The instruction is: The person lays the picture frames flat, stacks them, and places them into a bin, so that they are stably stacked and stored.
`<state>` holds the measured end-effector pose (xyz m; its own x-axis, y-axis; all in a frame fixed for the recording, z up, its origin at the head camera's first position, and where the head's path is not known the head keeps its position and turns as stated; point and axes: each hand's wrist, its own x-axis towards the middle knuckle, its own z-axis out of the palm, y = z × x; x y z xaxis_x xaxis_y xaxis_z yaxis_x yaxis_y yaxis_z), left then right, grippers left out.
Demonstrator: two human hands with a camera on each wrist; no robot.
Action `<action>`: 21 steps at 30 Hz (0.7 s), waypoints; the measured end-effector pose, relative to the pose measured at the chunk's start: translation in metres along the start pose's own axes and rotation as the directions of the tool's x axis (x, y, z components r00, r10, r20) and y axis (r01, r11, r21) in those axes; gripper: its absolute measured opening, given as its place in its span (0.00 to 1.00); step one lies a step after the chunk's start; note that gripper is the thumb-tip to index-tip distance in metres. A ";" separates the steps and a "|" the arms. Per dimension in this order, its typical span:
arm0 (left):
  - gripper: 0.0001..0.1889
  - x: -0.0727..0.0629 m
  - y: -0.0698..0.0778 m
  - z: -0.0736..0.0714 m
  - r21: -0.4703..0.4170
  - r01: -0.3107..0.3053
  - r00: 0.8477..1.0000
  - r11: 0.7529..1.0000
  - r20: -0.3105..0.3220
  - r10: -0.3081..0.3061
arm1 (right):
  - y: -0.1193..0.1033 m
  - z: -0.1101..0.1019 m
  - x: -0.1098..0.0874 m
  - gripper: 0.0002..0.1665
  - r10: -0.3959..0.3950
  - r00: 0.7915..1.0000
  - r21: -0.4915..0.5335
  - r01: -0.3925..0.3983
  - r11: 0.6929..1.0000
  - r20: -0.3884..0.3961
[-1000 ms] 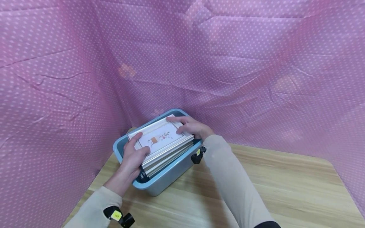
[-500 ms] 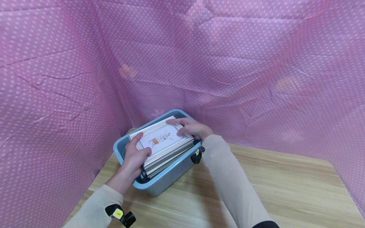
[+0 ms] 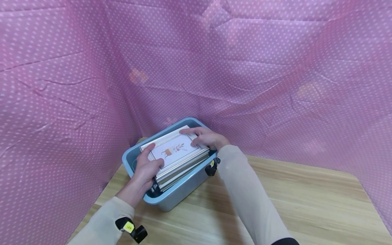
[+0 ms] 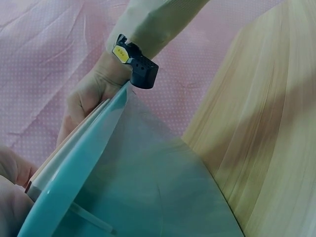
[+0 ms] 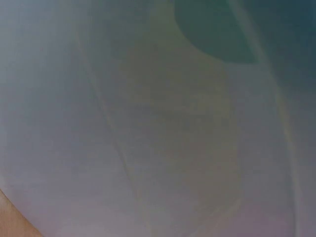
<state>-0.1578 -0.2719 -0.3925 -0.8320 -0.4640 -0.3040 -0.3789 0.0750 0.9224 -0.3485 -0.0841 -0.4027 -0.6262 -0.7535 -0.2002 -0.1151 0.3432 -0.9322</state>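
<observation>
A white picture frame (image 3: pixel 174 149) with a drawing of an orange animal and leaves lies on top of other frames (image 3: pixel 185 170) inside a light blue plastic bin (image 3: pixel 180 197). My left hand (image 3: pixel 145 168) grips its left end, thumb and a finger showing on the front. At the opposite end, my right hand (image 3: pixel 208 137) holds the frame with thumb and index finger on its face. The remaining fingers are hidden below the edges. In the left wrist view the bin's wall (image 4: pixel 148 177) hides most of the frames. Blurred bin wall (image 5: pixel 148 123) fills the right wrist view.
A black object (image 3: pixel 153 189) sits in the bin's near left corner. The bin stands on a wooden table (image 3: pixel 291 197), close to the pink dotted cloth (image 3: pixel 245 68) hanging behind and to the left.
The top picture frame and my left hand have shifted slightly to the right and toward me. My right hand keeps nearly the same place, and the bin is practically still.
</observation>
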 end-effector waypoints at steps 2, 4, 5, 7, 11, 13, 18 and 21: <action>0.52 0.000 0.000 0.000 0.005 0.001 1.000 1.000 0.004 -0.001 | 0.000 0.000 -0.001 0.42 0.006 1.000 -0.007 -0.006 1.000 -0.006; 0.52 0.000 0.000 0.000 0.017 0.003 1.000 1.000 0.009 -0.003 | 0.000 0.000 -0.002 0.42 0.015 1.000 -0.016 -0.015 1.000 -0.009; 0.51 0.000 0.000 0.001 0.023 0.001 1.000 1.000 0.013 -0.001 | -0.001 0.000 -0.002 0.41 0.023 1.000 -0.011 -0.023 1.000 -0.006; 0.50 0.000 0.000 0.001 0.039 -0.006 1.000 0.999 0.017 0.006 | 0.000 0.001 -0.003 0.40 0.034 0.999 -0.002 -0.034 0.999 0.008; 0.49 0.000 -0.001 0.002 0.048 -0.025 0.999 0.999 0.029 0.024 | 0.002 0.003 -0.004 0.39 0.076 0.996 0.032 -0.078 0.996 0.053; 0.48 0.000 -0.001 0.003 0.052 -0.026 0.999 0.998 0.029 0.025 | 0.003 0.005 -0.004 0.38 0.090 0.994 0.022 -0.091 0.996 0.064; 0.47 -0.001 -0.001 0.006 0.064 -0.021 0.999 0.998 0.028 0.019 | 0.006 0.006 -0.004 0.38 0.100 0.994 -0.010 -0.100 0.995 0.044; 0.46 0.000 0.000 0.007 0.074 -0.022 0.999 0.997 0.034 0.020 | 0.006 0.006 -0.006 0.37 0.090 0.996 -0.014 -0.090 0.996 0.022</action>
<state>-0.1601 -0.2658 -0.3938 -0.8526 -0.4324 -0.2934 -0.3891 0.1505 0.9088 -0.3415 -0.0808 -0.4091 -0.6169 -0.7317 -0.2897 -0.0689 0.4169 -0.9063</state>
